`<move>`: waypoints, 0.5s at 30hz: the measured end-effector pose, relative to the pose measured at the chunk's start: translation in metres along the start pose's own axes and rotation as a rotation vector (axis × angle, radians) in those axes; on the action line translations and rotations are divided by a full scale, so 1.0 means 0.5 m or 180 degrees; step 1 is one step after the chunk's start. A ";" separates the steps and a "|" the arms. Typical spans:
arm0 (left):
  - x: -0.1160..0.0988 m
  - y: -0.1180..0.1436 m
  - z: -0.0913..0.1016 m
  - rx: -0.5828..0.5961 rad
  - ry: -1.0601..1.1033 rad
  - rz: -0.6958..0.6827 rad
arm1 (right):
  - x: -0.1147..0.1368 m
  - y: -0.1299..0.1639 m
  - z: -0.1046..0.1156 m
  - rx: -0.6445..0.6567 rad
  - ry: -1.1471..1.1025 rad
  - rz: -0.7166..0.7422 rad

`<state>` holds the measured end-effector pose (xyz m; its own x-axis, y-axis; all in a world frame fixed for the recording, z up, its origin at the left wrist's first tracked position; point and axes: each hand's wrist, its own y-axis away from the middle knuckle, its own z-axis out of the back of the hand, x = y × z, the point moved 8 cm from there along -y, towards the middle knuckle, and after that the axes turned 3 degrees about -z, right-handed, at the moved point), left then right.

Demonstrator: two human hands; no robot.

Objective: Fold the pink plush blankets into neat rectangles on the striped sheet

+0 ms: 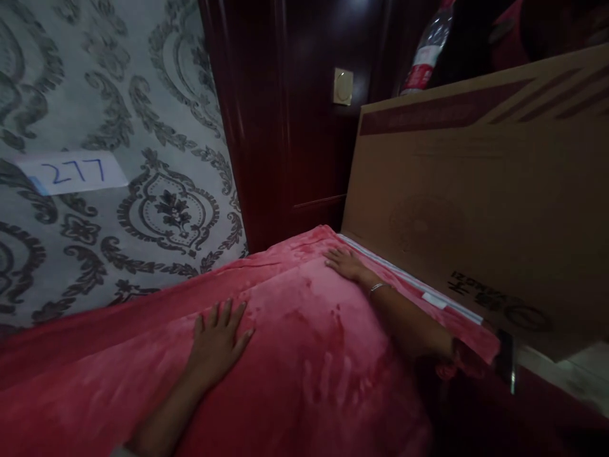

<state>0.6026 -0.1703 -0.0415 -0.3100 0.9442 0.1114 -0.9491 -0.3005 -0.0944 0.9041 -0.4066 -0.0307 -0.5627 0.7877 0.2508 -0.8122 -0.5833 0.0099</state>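
A pinkish-red plush blanket (285,317) spreads over the whole lower part of the head view, its pile marked with lighter streaks and a handprint. My left hand (216,343) lies flat on it left of centre, fingers spread. Farther off, close to the blanket's far corner, my right hand (343,263) also rests palm down with its fingers stretched out. A thin bracelet (380,287) circles the right wrist. Neither hand grips anything.
A large cardboard box (476,184) stands along the right side, with a plastic bottle (425,60) behind its top edge. Patterned wallpaper (174,209) with a paper marked 277 (76,172) is on the left. A dark red wooden panel (304,127) stands at the back.
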 end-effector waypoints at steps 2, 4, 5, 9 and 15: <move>-0.002 -0.001 0.002 0.0053 0.0047 -0.0013 | -0.043 -0.030 0.012 -0.0144 -0.0084 -0.0169; -0.002 -0.001 0.005 0.0108 0.0106 -0.0007 | -0.079 -0.058 0.023 -0.0285 -0.0211 -0.0355; -0.001 0.000 0.005 0.0120 0.0135 -0.0007 | -0.094 -0.071 0.028 -0.0340 -0.0285 -0.0448; 0.001 0.003 0.000 0.0033 0.0263 -0.0078 | -0.137 -0.111 0.041 -0.0376 -0.0610 -0.0835; 0.024 0.005 0.019 -0.0479 0.0314 0.0060 | -0.151 -0.120 0.042 -0.0346 -0.0873 -0.1165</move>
<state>0.5962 -0.1609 -0.0311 -0.3137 0.9495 0.0113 -0.9219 -0.3016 -0.2433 0.9985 -0.4352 -0.0298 -0.1866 0.8478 0.4964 -0.9693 -0.2412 0.0477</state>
